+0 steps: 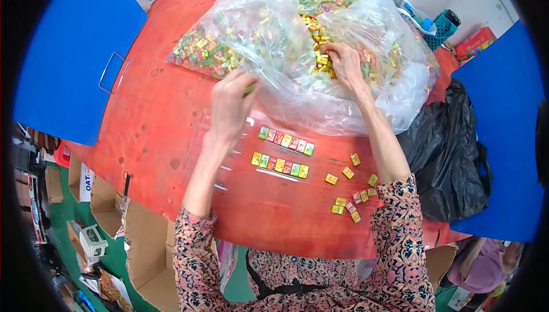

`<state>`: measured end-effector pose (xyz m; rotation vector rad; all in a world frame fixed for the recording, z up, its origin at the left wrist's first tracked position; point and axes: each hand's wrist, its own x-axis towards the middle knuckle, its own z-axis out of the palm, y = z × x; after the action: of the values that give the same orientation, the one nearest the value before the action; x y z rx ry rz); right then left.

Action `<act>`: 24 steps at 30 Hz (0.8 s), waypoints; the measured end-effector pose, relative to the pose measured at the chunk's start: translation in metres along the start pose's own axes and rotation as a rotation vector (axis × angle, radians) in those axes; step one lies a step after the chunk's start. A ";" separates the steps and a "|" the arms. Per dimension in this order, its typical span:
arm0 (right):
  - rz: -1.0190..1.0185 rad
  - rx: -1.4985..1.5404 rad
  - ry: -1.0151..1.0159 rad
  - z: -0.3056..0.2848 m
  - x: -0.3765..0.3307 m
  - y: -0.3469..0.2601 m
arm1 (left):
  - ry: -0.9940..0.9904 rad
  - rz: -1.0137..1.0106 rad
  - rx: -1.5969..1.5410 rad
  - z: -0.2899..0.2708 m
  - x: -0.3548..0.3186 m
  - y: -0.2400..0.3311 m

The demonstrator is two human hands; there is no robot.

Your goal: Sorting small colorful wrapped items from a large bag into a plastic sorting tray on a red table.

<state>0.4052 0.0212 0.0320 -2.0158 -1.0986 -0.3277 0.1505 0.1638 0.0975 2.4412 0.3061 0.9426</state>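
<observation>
Red bench (171,117) carries two neat rows of small wrapped candies (283,152) nearest the person, with loose ones (349,192) scattered to the right. Left hand (231,103), raised at the bag's edge, pinches a green candy (250,89) in a closed grip. Right hand (345,63) reaches into the clear plastic bag (297,43) of candies, fingers curled among gold pieces; its grip cannot be told.

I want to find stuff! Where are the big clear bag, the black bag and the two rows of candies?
Clear bag (377,103): head view, on its lower right wall.
Black bag (452,157): head view, on its middle.
Candy rows (283,153): head view, between the two rows.
</observation>
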 end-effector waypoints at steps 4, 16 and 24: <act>0.004 -0.274 -0.102 0.004 0.008 0.002 | -0.056 0.130 -0.069 0.050 0.036 0.019; -0.225 -0.342 -0.357 -0.007 0.011 0.007 | -0.253 -0.007 0.242 0.118 0.043 -0.027; -0.291 -0.537 -0.250 0.005 0.010 0.006 | -0.140 -0.031 0.144 0.125 0.048 -0.035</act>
<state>0.4154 0.0294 0.0310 -2.4084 -1.5982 -0.5814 0.2692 0.1652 0.0268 2.6097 0.3725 0.7545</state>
